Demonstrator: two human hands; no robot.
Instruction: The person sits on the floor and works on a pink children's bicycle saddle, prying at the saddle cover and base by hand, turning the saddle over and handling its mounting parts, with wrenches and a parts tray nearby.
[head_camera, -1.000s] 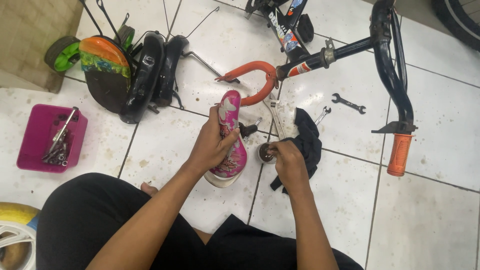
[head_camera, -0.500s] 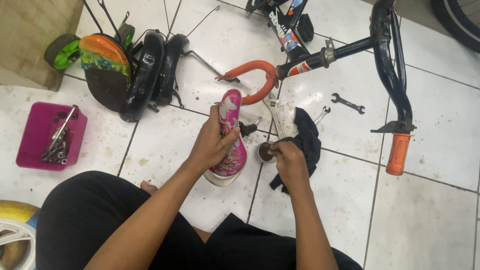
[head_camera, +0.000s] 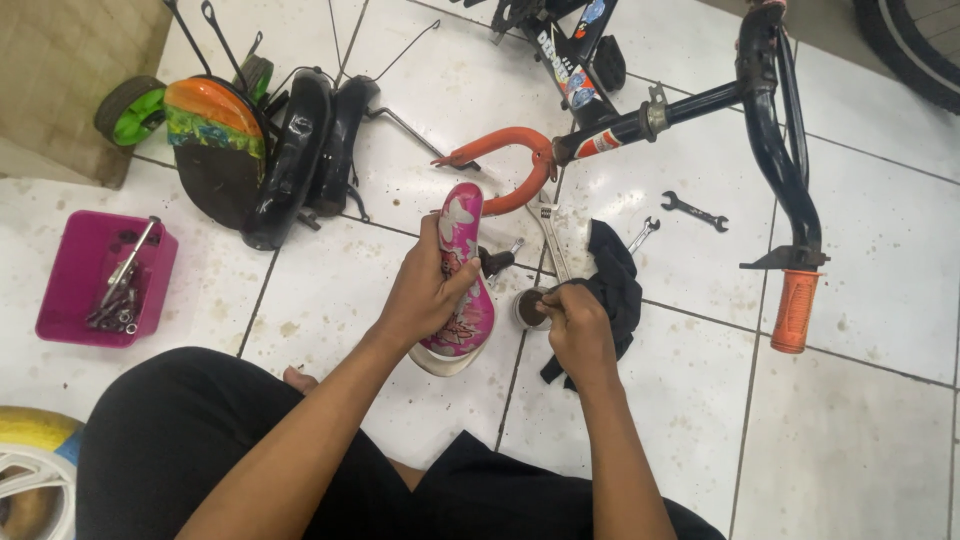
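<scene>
Left hand (head_camera: 425, 290) was wrapped around a pink bicycle saddle (head_camera: 462, 275), fingers closed over its middle, the saddle standing nose-up off the white tiled floor (head_camera: 860, 400). Right hand (head_camera: 575, 325) was closed in a narrow pinch on something small held at the mouth of a little round metal part (head_camera: 528, 308) just beside the saddle (what the fingertips gripped was too small to make out). A black rag (head_camera: 615, 285) lay against the back of the right hand, touching it.

Just beyond the hands an adjustable wrench (head_camera: 551, 240) lay on the floor, near the orange fork (head_camera: 520, 170) of a dark bicycle frame (head_camera: 700, 105). Two small open-end spanners (head_camera: 694, 211) lay to the right of the rag, apart from each other. The frame's handlebar ended in an orange grip (head_camera: 794, 310).

Far left: a pink tray (head_camera: 70, 280) of small metal hardware. Above it, black mudguards (head_camera: 300, 150), one painted orange and green, and a green-hubbed small wheel (head_camera: 130, 108).
</scene>
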